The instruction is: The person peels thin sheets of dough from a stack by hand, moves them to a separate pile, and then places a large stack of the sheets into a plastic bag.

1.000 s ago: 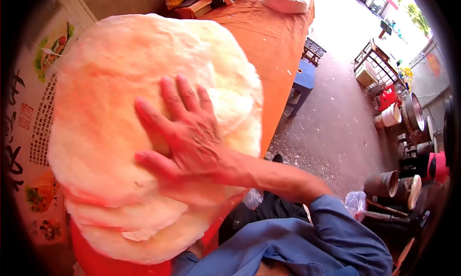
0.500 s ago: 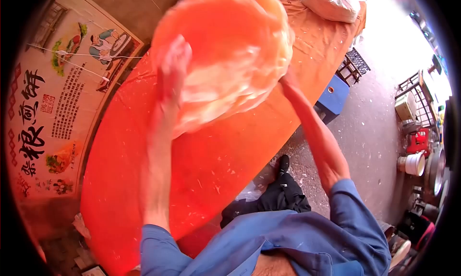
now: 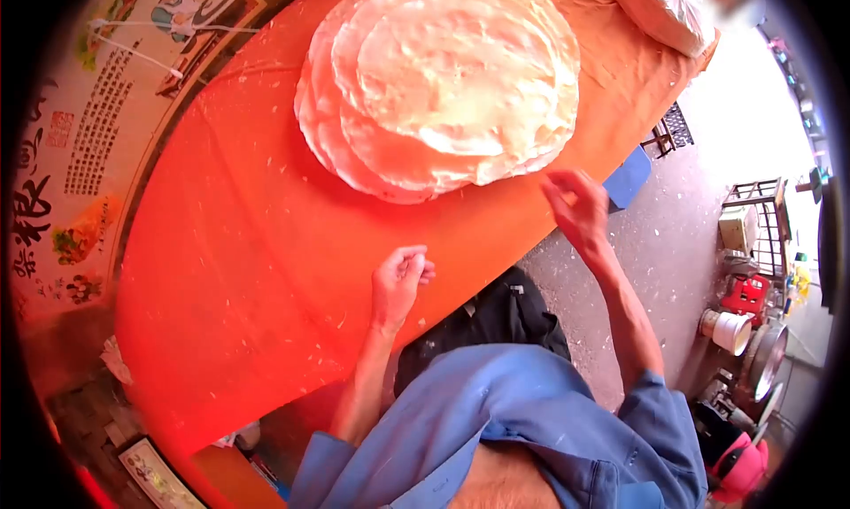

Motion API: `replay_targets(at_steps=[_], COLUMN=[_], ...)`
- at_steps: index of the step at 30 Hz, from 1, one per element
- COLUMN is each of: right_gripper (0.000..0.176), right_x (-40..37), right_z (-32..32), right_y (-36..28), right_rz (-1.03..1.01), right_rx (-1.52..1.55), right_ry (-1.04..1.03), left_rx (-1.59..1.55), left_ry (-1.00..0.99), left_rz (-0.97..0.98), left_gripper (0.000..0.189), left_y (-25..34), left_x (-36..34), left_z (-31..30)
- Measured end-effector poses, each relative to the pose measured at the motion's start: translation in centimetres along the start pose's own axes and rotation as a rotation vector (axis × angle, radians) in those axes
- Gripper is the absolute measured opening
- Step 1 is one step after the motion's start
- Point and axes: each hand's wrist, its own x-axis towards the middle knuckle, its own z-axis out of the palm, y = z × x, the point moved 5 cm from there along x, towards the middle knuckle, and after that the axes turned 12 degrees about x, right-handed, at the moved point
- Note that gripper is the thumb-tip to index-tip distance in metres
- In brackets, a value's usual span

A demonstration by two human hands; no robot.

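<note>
A broad stack of thin round pancakes (image 3: pixel 460 75), pale and wavy at the edges, lies on the red-orange covered table (image 3: pixel 266 243). My left hand (image 3: pixel 401 283) hovers over the cloth below the stack, apart from it, its fingers curled in with nothing in them. Close to the stack's lower right edge is my right hand (image 3: pixel 580 210), fingers bent but apart from the thumb, holding nothing.
A white plastic-wrapped bundle (image 3: pixel 664 9) sits at the table's far right end. A printed poster (image 3: pixel 97 128) borders the table on the left. Beyond the right edge are a blue box (image 3: pixel 629 180), a white bucket (image 3: pixel 726 330) and a red crate (image 3: pixel 745 295).
Both hands have let go of the pancake stack and drawn back towards my body. The stack, held up and blurred before, now rests flat on the table.
</note>
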Motion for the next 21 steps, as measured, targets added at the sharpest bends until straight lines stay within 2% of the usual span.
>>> replay_targets(at_steps=[1, 4, 6, 7, 9, 10, 12, 13, 16, 18, 19, 20, 21], right_gripper=[0.019, 0.04, 0.037, 0.034, 0.03, 0.026, 0.027, 0.021, 0.009, 0.018, 0.021, 0.01, 0.007], right_x=[1.3, 4.3, 5.7, 6.2, 7.2, 7.4, 8.8, 9.5, 14.9, 22.7, 25.5, 27.2, 27.1], right_z=[2.3, 8.7, 11.4, 11.9, 11.9, 11.3, 10.3, 9.9, 10.0, 6.7, 4.3, 2.2, -0.1], right_y=[-1.6, -2.8, -1.5, -0.7, 0.8, 0.7, 0.2, -0.2, 3.5, -1.4, -5.8, -9.3, -13.7], right_rz=[-0.148, -0.337, -0.436, -0.429, -0.417, -0.518, -0.573, -0.567, -0.535, -0.523, -0.532, -0.893, -0.748], right_rx=[-0.03, -0.243, -0.45, -0.489, -0.564, -0.519, -0.455, -0.477, -0.52, -0.745, -0.83, -0.713, -0.487], right_ry=[-0.038, -0.19, -0.134, -0.186, -0.305, -0.27, -0.237, -0.188, -0.485, -0.482, -0.382, -0.151, 0.037], left_rx=[-0.027, -0.08, -0.089, -0.092, -0.104, -0.132, -0.183, -0.191, -0.245, -0.274, -0.283, -0.295, -0.298], left_ry=[-0.008, -0.027, -0.021, 0.008, 0.078, 0.113, 0.185, 0.201, 0.206, 0.179, 0.176, 0.174, 0.192], left_rz=[0.004, 0.047, 0.065, 0.074, 0.08, 0.07, 0.05, 0.064, 0.084, 0.045, 0.034, 0.027, -0.057], left_gripper=[0.023, 0.023, 0.023, 0.023, 0.024, 0.024, 0.024, 0.025, 0.026, 0.027, 0.027, 0.027, 0.027], left_y=[0.2, 1.5, 2.1, 2.2, 2.1, 2.2, 2.6, 2.7, 5.3, 6.0, 6.2, 6.4, 6.2], left_x=[-0.1, 0.2, 0.6, 0.8, 0.9, 1.2, 2.3, 3.0, 5.6, 8.0, 9.3, 10.7, 11.9], left_z=[0.3, 0.7, 0.6, 0.2, -0.7, -1.0, -1.4, -1.2, 0.2, 1.1, 1.4, 1.7, 1.9])
